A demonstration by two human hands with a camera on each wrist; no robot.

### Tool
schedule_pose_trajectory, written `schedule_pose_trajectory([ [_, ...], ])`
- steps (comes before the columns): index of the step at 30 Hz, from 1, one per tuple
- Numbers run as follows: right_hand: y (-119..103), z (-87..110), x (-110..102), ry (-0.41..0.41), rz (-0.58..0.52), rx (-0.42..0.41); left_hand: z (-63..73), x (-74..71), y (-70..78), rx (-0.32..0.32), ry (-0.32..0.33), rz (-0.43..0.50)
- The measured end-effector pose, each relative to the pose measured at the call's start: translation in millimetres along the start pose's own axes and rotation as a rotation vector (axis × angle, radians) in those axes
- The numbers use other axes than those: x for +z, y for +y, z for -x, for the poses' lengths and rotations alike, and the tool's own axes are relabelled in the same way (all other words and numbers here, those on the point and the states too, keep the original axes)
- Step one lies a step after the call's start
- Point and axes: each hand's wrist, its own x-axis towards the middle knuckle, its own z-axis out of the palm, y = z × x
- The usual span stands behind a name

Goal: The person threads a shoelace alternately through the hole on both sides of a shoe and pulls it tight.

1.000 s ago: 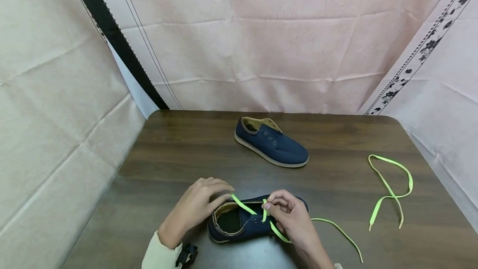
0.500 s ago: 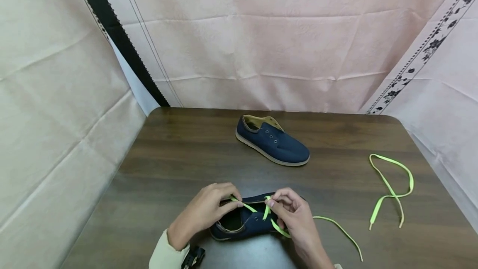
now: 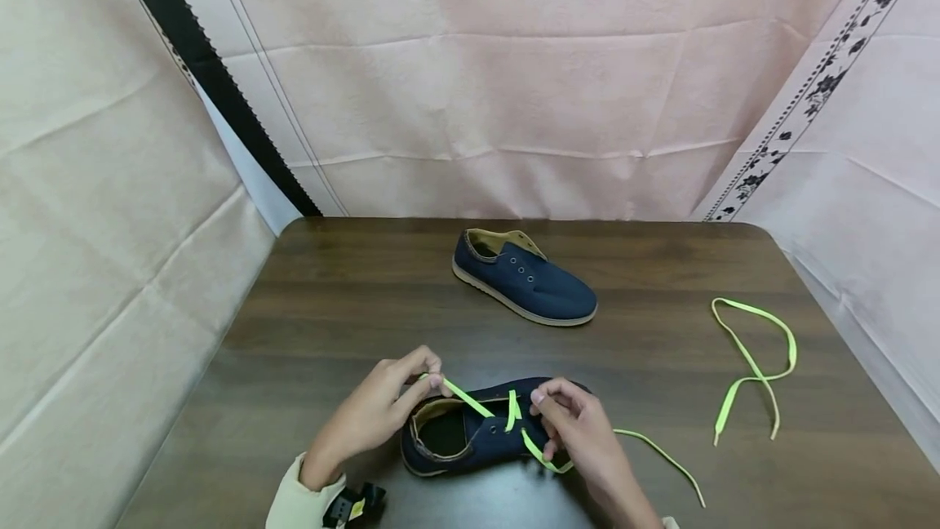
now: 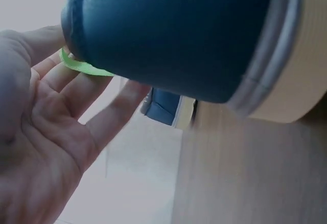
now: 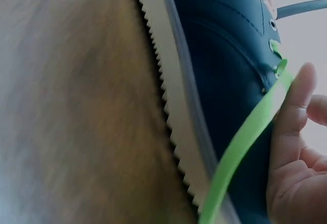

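With the left hand (image 3: 378,405) pinching the green lace (image 3: 468,398) and the right hand (image 3: 582,424) half-curled, its grip unclear, 1 slow pull should limit twisting at the shoe (image 3: 490,446).

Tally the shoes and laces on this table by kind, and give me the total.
Shoes: 2 (near shoe, far shoe)
Laces: 2 (threaded lace, loose lace), taking the strand beyond the right hand as part of the threaded one
Total: 4
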Motion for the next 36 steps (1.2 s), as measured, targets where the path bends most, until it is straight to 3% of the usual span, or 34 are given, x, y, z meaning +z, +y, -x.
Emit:
schedule_pose_trajectory([
  [2,1,4.0,-3,0.015,0.005,-0.004,0.6,-0.5,-3.4,-0.022,-0.018,0.045],
  [4,3,11.0,-7,0.035,0.077,-0.051,0.1,0.3,-6.0,-0.035,-0.035,0.085],
  [7,6,24.0,-16,0.033,0.286,-0.208,-1.2,2.0,-7.4,-0.036,-0.029,0.102],
  [11,10,36.6,-25,-0.032,0.584,-0.402,-2.5,2.9,-6.1,-0.047,0.01,0.034],
  [15,12,38.7,-25,-0.105,0.77,-0.44,-3.3,4.4,-2.5,-0.115,0.009,-0.07],
  [18,11,39.5,-21,-0.082,0.859,-0.442,-3.7,7.9,3.9,-0.16,0.014,-0.148],
  [20,8,42.7,-19,-0.037,0.921,-0.448,-3.5,11.7,10.4,-0.157,0.035,-0.204],
  [22,5,46.6,-18,0.015,0.993,-0.488,-2.9,16.8,18.4,-0.113,0.067,-0.265],
  [24,2,50.9,-17,0.073,1.085,-0.57,-2.3,23.7,27.0,-0.026,0.1,-0.328],
  [27,-4,55.6,-19,0.168,1.213,-0.761,-2.2,38.4,41.4,0.141,0.124,-0.393],
  [29,-7,57.1,-21,0.227,1.269,-0.894,-3.5,49.4,51.2,0.22,0.1,-0.421],
  [33,-17,57.1,-22,0.3,1.333,-1.083,-8.4,68.0,66.3,0.263,0.001,-0.502],
  [36,-27,57.0,-18,0.289,1.375,-1.128,-13.5,77.1,70.9,0.274,-0.033,-0.585],
])
